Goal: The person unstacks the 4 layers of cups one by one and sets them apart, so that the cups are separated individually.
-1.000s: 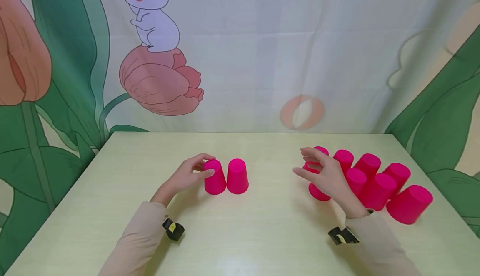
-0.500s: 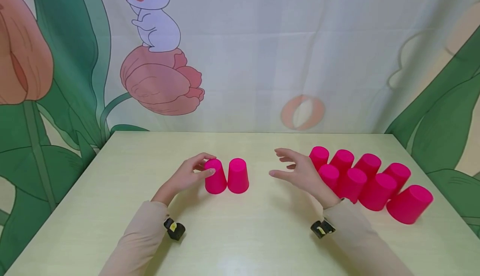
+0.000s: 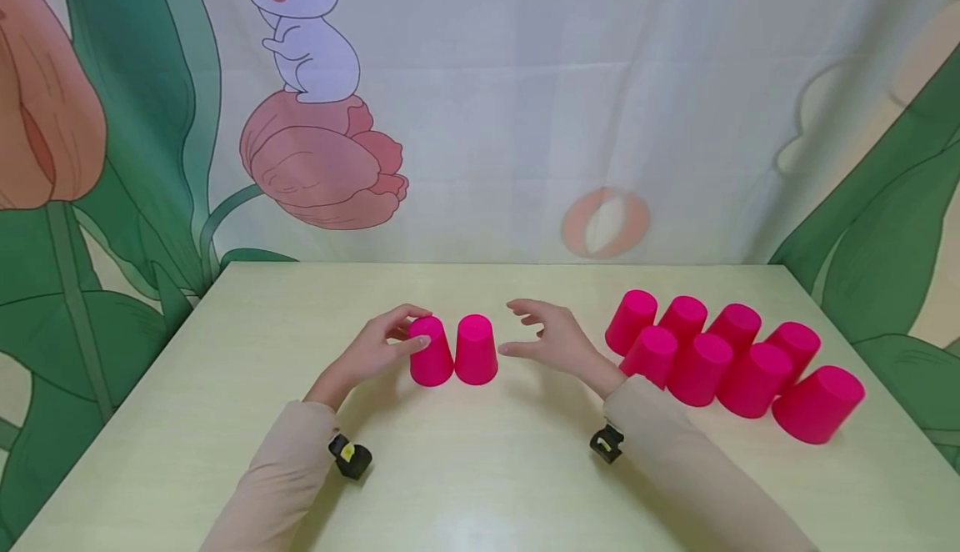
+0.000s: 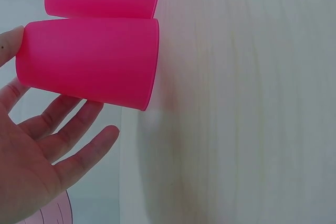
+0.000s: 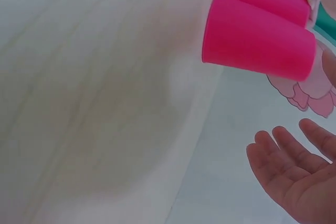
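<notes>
Two pink plastic cups stand upside down side by side near the middle of the table. My left hand [image 3: 377,347] holds the left cup [image 3: 432,362] near its top, thumb on the near side and fingers behind. In the left wrist view, the thumb [image 4: 9,46] lies at the narrow end of that cup [image 4: 89,59], with the fingers along its side. Just right of the second cup [image 3: 476,350], my right hand [image 3: 558,342] hovers with fingers spread and nothing in it. The right wrist view shows that hand [image 5: 299,174] apart from the near cup [image 5: 257,38].
Several more upside-down pink cups [image 3: 701,370] stand in two close rows on the right side of the table [image 3: 480,477]. The right forearm passes in front of them. A printed curtain [image 3: 487,118] hangs behind the table's far edge.
My right hand has moved left from the group of cups on the right to beside the two middle cups. The left hand stays on its cup.
</notes>
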Demonstrator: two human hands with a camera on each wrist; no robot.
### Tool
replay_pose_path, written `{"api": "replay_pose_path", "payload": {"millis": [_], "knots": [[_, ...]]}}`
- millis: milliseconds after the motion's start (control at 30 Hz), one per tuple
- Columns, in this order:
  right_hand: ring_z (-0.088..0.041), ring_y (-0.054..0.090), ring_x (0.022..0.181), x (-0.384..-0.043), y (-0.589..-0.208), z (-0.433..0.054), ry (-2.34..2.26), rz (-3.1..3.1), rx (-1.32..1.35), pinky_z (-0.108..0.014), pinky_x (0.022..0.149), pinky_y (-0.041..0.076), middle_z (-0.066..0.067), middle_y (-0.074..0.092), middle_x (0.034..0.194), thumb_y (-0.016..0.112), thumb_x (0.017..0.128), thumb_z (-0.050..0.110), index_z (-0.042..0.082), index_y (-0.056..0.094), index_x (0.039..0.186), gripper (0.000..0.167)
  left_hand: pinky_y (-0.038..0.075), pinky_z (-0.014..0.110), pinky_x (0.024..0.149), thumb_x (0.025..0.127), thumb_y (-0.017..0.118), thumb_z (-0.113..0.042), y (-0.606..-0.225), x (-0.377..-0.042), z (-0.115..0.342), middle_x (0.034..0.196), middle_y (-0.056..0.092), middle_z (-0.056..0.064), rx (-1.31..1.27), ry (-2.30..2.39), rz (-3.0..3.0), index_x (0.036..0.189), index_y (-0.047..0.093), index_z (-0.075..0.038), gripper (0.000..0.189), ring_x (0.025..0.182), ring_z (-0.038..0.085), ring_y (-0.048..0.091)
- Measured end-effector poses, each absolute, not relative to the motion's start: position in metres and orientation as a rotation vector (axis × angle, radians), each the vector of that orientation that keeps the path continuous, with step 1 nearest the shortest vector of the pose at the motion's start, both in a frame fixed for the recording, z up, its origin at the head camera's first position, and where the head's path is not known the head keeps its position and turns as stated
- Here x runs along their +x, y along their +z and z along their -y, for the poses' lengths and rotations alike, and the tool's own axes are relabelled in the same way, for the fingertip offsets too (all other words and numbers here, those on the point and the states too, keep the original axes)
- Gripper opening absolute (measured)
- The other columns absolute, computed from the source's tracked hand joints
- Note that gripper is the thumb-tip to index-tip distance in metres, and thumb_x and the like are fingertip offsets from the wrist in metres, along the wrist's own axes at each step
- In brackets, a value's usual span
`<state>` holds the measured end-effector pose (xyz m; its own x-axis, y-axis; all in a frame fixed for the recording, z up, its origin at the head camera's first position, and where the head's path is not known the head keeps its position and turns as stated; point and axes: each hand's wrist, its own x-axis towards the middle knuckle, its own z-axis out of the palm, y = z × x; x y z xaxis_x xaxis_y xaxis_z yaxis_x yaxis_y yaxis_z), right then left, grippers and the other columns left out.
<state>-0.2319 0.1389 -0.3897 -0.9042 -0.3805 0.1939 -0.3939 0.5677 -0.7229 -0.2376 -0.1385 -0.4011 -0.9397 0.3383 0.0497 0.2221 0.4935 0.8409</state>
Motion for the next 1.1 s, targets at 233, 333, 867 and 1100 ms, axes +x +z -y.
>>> {"api": "replay_pose_path", "payload": {"millis": [233, 333, 867, 1100], "knots": [[-0.032, 0.055, 0.103, -0.236, -0.396, -0.119, 1.307, 2.817, 0.672, -0.041, 0.082, 0.046, -0.014, 0.055, 0.121, 0.076, 0.073, 0.024, 0.004, 0.051, 0.127, 0.062, 0.047, 0.040, 0.079, 0.083, 0.065, -0.021, -0.403, -0.238, 0.140, 0.109, 0.056, 0.009, 0.495, 1.444, -2.608, 0.121, 0.052, -0.014, 0.040, 0.101, 0.028, 0.051], [-0.028, 0.055, 0.101, -0.238, -0.397, -0.111, 1.307, 2.845, 0.654, -0.038, 0.079, 0.047, -0.012, 0.056, 0.118, 0.075, 0.074, 0.025, 0.005, 0.051, 0.127, 0.062, 0.047, 0.040, 0.079, 0.083, 0.065, -0.021, -0.404, -0.239, 0.140, 0.109, 0.056, 0.009, 0.487, 1.438, -2.614, 0.121, 0.052, -0.014, 0.041, 0.101, 0.027, 0.051], [-0.017, 0.056, 0.092, -0.235, -0.396, -0.109, 1.385, 2.785, 0.572, -0.030, 0.071, 0.047, 0.004, 0.062, 0.099, 0.075, 0.075, 0.025, 0.015, 0.059, 0.114, 0.043, 0.047, 0.040, 0.080, 0.084, 0.064, -0.021, -0.402, -0.237, 0.138, 0.110, 0.055, 0.009, 0.462, 1.444, -2.605, 0.121, 0.051, -0.014, 0.040, 0.102, 0.028, 0.051], [-0.020, 0.057, 0.092, -0.226, -0.389, -0.128, 1.329, 2.775, 0.518, -0.031, 0.072, 0.048, 0.000, 0.062, 0.102, 0.074, 0.075, 0.025, 0.011, 0.057, 0.117, 0.048, 0.048, 0.040, 0.079, 0.084, 0.064, -0.019, -0.403, -0.238, 0.138, 0.109, 0.055, 0.009, 0.472, 1.457, -2.598, 0.121, 0.052, -0.014, 0.039, 0.102, 0.028, 0.051]]}}
